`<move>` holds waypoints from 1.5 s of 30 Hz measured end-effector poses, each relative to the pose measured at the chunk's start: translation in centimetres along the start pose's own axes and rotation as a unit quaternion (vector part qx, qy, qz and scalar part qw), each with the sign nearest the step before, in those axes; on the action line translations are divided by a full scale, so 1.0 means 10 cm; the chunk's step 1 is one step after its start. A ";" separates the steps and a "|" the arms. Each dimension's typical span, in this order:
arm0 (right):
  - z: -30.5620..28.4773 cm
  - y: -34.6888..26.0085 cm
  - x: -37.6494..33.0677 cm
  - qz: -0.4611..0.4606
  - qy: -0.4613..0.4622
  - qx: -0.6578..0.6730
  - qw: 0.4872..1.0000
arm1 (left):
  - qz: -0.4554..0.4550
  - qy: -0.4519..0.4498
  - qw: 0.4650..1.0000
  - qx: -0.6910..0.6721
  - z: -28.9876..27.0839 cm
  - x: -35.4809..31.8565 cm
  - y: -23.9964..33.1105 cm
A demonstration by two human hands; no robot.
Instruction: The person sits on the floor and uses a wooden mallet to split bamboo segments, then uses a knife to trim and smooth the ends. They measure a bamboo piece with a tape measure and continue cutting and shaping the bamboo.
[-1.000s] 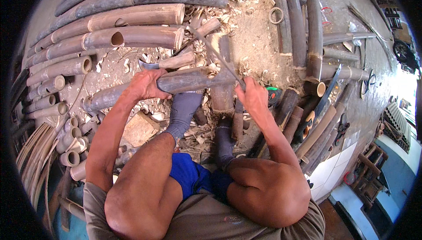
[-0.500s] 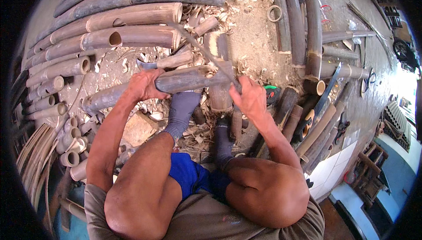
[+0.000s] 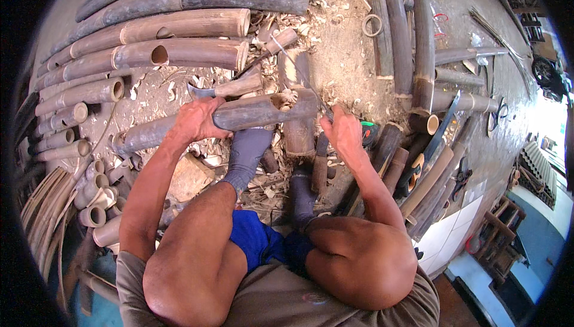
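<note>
Bamboo poles (image 3: pixel 179 25), thick and grey-brown, are lying in rows across the upper left of the dirt floor (image 3: pixel 353 58), with more running along the right side. Nearer the person, a shorter bamboo section (image 3: pixel 251 113) is lying crosswise in front of the knees, resting on an upright stump (image 3: pixel 298 135) just above the grey-socked feet (image 3: pixel 248 153). Its right end is showing a ragged notch. The left hand (image 3: pixel 194 120) is wrapping around the middle of this section, fingers clenched over the top. The right hand (image 3: pixel 342 132) is gripping the handle of a long thin blade (image 3: pixel 299 70), which is slanting up and left past the notched end. Pale wood chips (image 3: pixel 179 87) are littering the ground around it.
</note>
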State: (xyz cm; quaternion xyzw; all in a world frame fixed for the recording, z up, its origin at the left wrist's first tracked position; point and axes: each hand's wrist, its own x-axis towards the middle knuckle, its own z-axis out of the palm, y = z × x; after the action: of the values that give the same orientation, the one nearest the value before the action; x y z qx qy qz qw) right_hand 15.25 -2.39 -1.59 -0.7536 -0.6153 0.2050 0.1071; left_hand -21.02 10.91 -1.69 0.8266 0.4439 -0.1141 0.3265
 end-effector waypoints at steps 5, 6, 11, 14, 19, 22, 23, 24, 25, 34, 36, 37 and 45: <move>-0.26 -0.36 0.03 -0.095 0.080 0.082 0.989 | 0.022 0.024 0.999 -0.029 0.06 -0.02 -0.09; -0.24 -0.34 0.02 -0.092 0.093 0.097 0.987 | 0.012 0.014 1.000 -0.023 0.08 -0.02 -0.08; -0.03 -0.01 0.03 0.018 -0.025 0.009 0.999 | -0.004 0.023 1.000 0.006 0.07 -0.05 0.00; -0.22 -0.34 -0.01 -0.060 0.039 0.068 0.995 | -0.011 0.031 0.999 0.003 0.13 -0.07 -0.04; -0.06 0.00 0.05 0.028 -0.029 -0.010 0.999 | -0.028 0.061 0.997 0.042 0.10 -0.12 0.10; -0.06 -0.01 0.02 -0.002 0.002 0.014 1.000 | -0.009 0.086 0.996 0.028 0.19 -0.16 0.03; -0.17 -0.13 -0.04 -0.032 0.035 0.038 0.998 | -0.010 0.085 0.996 0.031 0.23 -0.20 0.05; -0.27 -0.28 -0.03 -0.041 0.041 0.069 0.996 | -0.009 0.090 0.995 0.036 0.20 -0.20 0.08; -0.32 -0.34 -0.03 -0.047 0.049 0.082 0.994 | -0.008 0.097 0.994 0.043 0.17 -0.19 0.09; -0.21 -0.20 -0.05 -0.078 0.071 0.066 0.992 | 0.009 0.136 0.988 0.071 0.32 -0.21 0.05; -0.17 -0.24 -0.04 -0.084 0.076 0.073 0.991 | -0.001 0.133 0.989 0.060 0.37 -0.20 0.02; -0.08 -0.16 -0.02 -0.054 0.048 0.038 0.997 | 0.003 0.133 0.989 0.066 0.33 -0.20 0.04; -0.20 -0.36 -0.03 -0.099 0.063 0.061 0.991 | 0.000 0.115 0.990 0.077 0.30 -0.22 0.09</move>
State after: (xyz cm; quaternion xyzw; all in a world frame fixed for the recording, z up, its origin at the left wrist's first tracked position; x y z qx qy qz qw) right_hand 12.88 -1.68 1.75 -0.6925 -0.6650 0.1833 0.2111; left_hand -21.21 7.19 -2.49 0.8571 0.4682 -0.0519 0.2086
